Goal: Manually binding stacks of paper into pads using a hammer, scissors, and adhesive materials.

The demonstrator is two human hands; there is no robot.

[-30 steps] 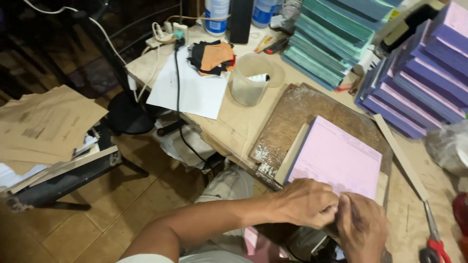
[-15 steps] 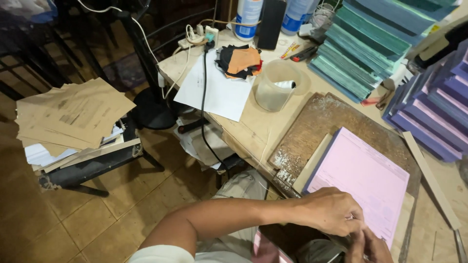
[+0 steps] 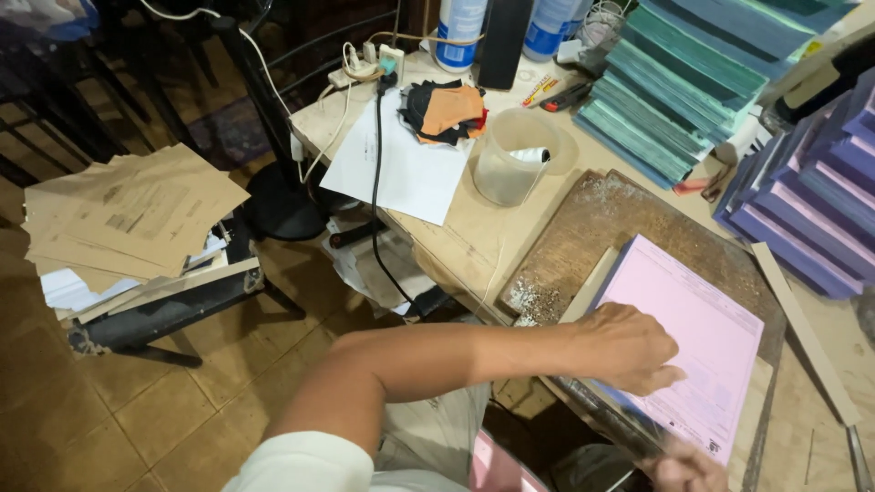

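On the desk (image 3: 474,228), my left hand (image 3: 629,346) presses flat, fingers together, on the pink pad (image 3: 702,337); my right hand (image 3: 684,469) is blurred, grip unclear.

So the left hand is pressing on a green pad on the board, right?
Not quite: the pad under the left hand is pink, not green. The head view shows it lying on the board; the green ones are stacked further back.

Bare left forearm, left hand (image 3: 629,348) ringless, short white sleeve (image 3: 305,460) at the shoulder (right hand (image 3: 685,471) blurred, mostly out of frame).
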